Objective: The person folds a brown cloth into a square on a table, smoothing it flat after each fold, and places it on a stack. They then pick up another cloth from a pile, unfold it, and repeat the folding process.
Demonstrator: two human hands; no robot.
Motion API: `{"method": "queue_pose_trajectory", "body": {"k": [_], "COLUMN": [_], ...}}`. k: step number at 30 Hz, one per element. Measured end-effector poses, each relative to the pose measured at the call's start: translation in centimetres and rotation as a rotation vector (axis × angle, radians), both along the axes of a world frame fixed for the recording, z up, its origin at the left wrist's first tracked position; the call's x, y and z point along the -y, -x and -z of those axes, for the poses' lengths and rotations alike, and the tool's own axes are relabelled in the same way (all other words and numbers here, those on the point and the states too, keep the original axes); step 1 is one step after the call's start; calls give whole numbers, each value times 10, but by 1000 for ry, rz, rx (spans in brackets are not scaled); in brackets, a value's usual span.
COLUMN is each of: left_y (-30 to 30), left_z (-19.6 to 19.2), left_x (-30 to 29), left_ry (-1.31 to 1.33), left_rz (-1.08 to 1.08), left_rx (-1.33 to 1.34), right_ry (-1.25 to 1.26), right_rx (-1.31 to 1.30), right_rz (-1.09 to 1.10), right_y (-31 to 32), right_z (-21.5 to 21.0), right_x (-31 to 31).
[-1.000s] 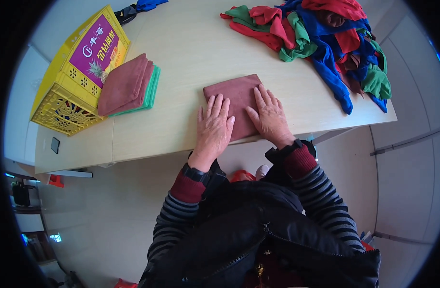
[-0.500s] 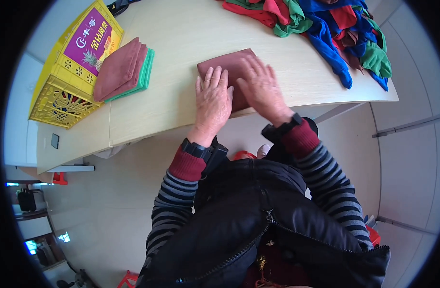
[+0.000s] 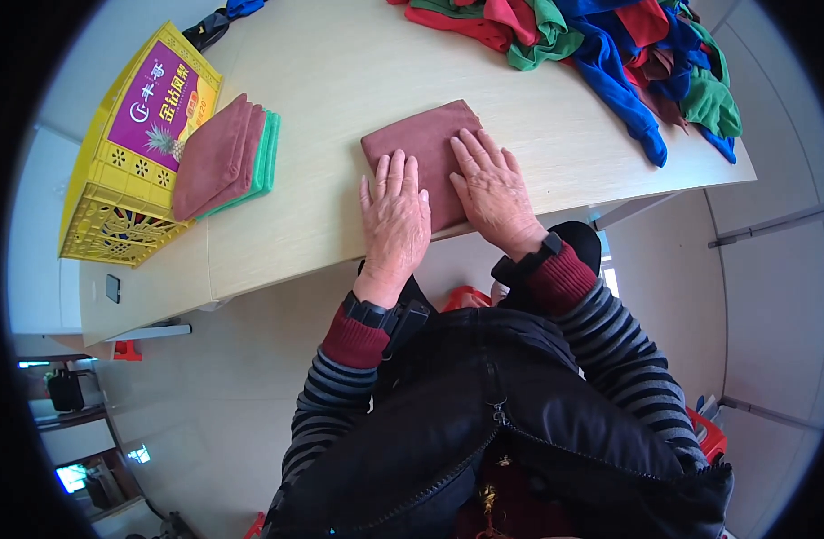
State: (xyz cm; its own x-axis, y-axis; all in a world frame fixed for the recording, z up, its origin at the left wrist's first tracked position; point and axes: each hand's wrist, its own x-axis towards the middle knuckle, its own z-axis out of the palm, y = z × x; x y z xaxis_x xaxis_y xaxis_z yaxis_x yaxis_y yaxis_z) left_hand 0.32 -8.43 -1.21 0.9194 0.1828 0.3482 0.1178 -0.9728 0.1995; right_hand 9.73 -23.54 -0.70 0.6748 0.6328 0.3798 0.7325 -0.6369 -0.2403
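A folded brown cloth (image 3: pixel 427 135) lies flat at the near edge of the table. My left hand (image 3: pixel 396 216) rests on its left part, palm down with the fingers stretched out. On the cloth's right side lies my right hand (image 3: pixel 493 187), also flat, its fingers extended. Neither hand grasps anything. To the left, a stack of folded cloths (image 3: pixel 216 157) has brown ones on top and green ones beneath, next to a yellow crate.
The yellow plastic crate (image 3: pixel 129 235) with a purple panel stands at the table's left. A loose heap of blue, red, green and brown cloths (image 3: pixel 641 72) covers the far right, some hanging near the edge. A small dark flat object (image 3: pixel 113 288) lies at the left end.
My right hand has slid slightly down the right side of the cloth and now lies still on it. The left hand stays flat on the cloth. The view has shifted a little.
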Motion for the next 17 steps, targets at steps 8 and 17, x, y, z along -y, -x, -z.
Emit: {"method": "queue_pose_trajectory", "body": {"k": [8, 17], "left_y": [1, 8], "left_z": [4, -3], "left_x": [-1, -5], "left_ry": [-19, 18], "left_rz": [6, 33], "left_rx": [51, 67], "right_ry": [3, 87], "right_rx": [-101, 29], "right_rz": [128, 148], "right_y": [-11, -16], "right_z": [3, -22], "right_x": [20, 22]}}
